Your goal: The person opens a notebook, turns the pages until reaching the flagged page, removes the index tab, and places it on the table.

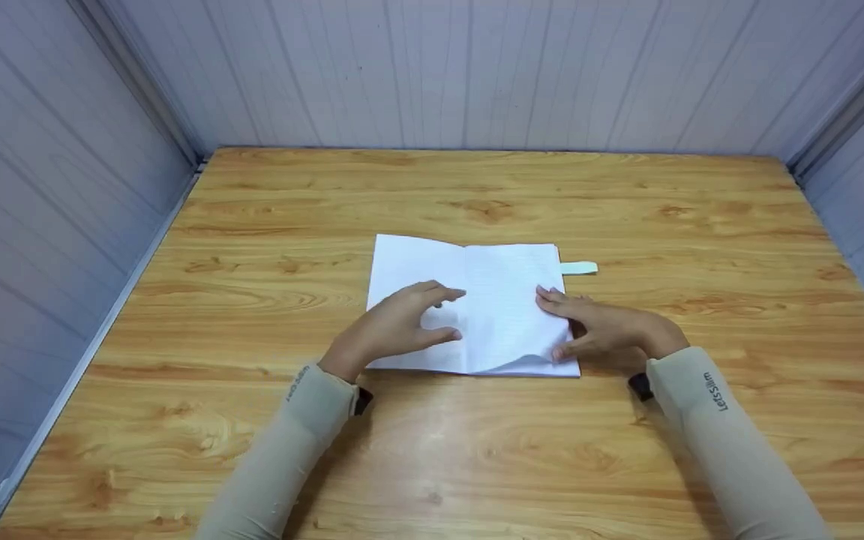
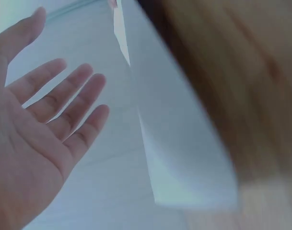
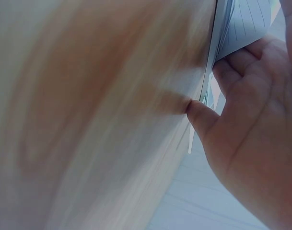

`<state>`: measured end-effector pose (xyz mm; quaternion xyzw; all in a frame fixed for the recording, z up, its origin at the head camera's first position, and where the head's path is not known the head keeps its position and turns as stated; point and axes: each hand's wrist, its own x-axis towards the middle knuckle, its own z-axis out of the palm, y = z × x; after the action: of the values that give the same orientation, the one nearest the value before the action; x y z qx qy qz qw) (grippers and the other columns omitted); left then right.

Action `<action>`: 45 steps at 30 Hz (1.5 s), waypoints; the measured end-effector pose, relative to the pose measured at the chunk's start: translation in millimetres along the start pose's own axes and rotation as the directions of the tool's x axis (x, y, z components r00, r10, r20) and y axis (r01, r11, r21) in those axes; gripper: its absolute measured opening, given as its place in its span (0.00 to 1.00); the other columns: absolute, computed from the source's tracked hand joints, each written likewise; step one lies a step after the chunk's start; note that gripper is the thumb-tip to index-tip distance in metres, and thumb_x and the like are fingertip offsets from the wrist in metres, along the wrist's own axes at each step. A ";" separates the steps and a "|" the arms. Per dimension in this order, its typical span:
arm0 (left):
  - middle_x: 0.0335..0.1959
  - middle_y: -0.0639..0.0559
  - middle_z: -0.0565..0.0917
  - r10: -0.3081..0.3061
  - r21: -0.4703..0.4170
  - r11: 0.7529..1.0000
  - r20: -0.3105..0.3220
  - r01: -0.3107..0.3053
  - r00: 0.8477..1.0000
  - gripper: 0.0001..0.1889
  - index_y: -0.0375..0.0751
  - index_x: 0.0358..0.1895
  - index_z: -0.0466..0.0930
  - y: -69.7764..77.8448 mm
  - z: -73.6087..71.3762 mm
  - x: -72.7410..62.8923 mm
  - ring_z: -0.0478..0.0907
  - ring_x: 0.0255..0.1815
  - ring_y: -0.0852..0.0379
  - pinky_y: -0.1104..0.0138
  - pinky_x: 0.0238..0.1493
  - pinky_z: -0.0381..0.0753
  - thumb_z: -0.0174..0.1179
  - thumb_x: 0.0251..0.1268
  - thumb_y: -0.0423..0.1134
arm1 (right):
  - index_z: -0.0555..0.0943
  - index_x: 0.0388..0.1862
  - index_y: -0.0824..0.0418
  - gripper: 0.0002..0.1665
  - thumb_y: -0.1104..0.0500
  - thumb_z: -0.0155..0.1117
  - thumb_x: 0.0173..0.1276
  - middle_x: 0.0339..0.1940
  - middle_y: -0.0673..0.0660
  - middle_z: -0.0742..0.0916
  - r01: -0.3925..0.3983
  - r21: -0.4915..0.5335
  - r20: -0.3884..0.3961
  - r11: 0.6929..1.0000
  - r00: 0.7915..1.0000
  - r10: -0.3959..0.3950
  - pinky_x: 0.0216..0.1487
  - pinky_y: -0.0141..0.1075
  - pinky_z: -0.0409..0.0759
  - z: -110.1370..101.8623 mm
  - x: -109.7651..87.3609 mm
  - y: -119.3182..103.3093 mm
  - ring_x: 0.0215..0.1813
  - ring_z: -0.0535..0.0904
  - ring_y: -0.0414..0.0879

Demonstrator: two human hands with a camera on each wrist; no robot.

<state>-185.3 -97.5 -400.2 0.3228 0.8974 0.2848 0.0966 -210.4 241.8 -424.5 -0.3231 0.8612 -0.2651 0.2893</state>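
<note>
An open notebook with white lined pages (image 1: pixel 507 292) lies on the table. My left hand (image 1: pixel 409 322) is over its left page (image 1: pixel 409 259), thumb and fingers spread apart and holding nothing. In the left wrist view, the palm and loosely extended fingers (image 2: pixel 83 96) of that hand show beside the pale sheets (image 2: pixel 179 158). At the right edge of the notebook is my right hand (image 1: pixel 601 326), fingers extended over the right page and thumb at its lower corner. That corner is raised and curled. In the right wrist view, the page (image 3: pixel 246 26) hides some fingertips of the right hand (image 3: pixel 256 115).
The notebook lies on a wood-grain table (image 1: pixel 432 450). A pale strip (image 1: pixel 580 268) sticks out from its right side near the top. Ribbed white panels (image 1: pixel 432 75) stand behind the table and along both sides. Each wrist wears a dark band.
</note>
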 end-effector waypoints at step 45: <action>0.46 0.47 0.83 0.158 -0.127 0.981 0.094 -0.145 0.983 0.21 0.38 0.55 0.79 41.4 52.3 50.2 0.81 0.43 0.55 0.73 0.46 0.78 0.67 0.59 0.40 | 0.46 0.78 0.61 0.53 0.42 0.61 0.67 0.80 0.58 0.45 -0.022 -0.009 0.010 1.000 1.000 0.022 0.74 0.62 0.41 -1.4 3.6 -1.4 0.80 0.36 0.60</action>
<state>-183.6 -16.2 -418.7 0.3982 0.8453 0.3276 0.1402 -213.0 238.8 -423.8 -0.3161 0.8643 -0.2566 0.2954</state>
